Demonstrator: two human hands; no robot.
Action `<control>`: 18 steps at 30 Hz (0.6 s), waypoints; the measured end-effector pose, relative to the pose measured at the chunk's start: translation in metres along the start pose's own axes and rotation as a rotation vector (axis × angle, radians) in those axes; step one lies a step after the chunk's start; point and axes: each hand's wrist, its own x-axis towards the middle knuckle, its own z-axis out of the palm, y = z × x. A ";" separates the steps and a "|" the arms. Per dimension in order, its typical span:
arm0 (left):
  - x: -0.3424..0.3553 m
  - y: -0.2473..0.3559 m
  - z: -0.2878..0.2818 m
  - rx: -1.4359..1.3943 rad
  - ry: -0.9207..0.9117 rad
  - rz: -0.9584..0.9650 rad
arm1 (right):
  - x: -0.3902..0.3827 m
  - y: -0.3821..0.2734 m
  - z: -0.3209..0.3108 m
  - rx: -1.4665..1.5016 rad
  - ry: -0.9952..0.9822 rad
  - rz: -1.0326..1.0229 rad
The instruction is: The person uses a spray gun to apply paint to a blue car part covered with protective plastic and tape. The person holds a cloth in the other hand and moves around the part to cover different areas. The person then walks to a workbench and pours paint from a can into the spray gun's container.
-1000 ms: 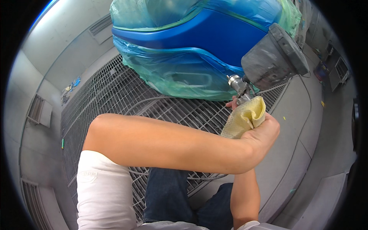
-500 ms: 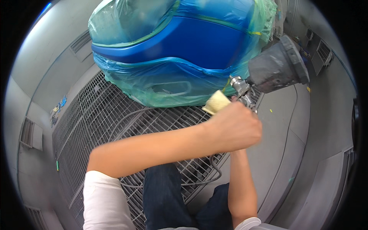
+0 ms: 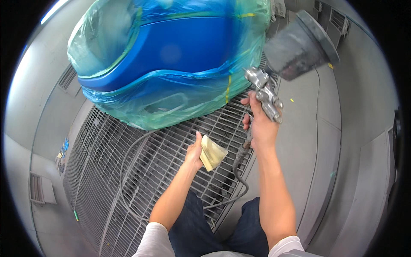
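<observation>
Has, at far left by the wall (image 3: 51, 109), small blue and yellow scraps (image 3: 62, 150) and, lower down, a green scrap (image 3: 76, 215) near the edge of a grey metal grate (image 3: 96, 171). Faces, ahead, a smooth blue panel (image 3: 184, 47) bordered by green-tinted plastic film (image 3: 197, 103). Extends the left grip (image 3: 195, 153) over the grate, thumb up, closed around the left side of a folded pale yellow cloth (image 3: 214, 153). Has, farther right, a grey hose (image 3: 236, 167) curving across the grate and up toward a silver spray gun (image 3: 258, 78). Curls the right grip (image 3: 263, 130) around the gun, with its large grey cup (image 3: 295, 47) tilted toward the upper right and slightly blurred. Includes, at far right, a thin dark cable (image 3: 317, 137) along the pale grey floor (image 3: 296, 150).
</observation>
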 end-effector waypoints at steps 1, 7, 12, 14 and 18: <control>0.004 -0.010 -0.006 0.038 -0.036 0.002 | 0.003 0.001 -0.002 -0.001 -0.009 0.009; 0.009 -0.041 -0.022 0.074 -0.218 0.035 | 0.014 0.008 -0.012 0.025 -0.042 0.078; 0.008 -0.043 -0.014 0.155 -0.202 0.055 | 0.018 0.017 -0.010 -0.006 -0.051 0.062; 0.006 -0.045 -0.011 0.147 -0.174 0.024 | 0.017 0.021 -0.008 -0.018 -0.043 -0.001; 0.005 -0.048 -0.003 0.088 -0.139 0.062 | 0.016 0.025 -0.006 -0.028 -0.064 0.031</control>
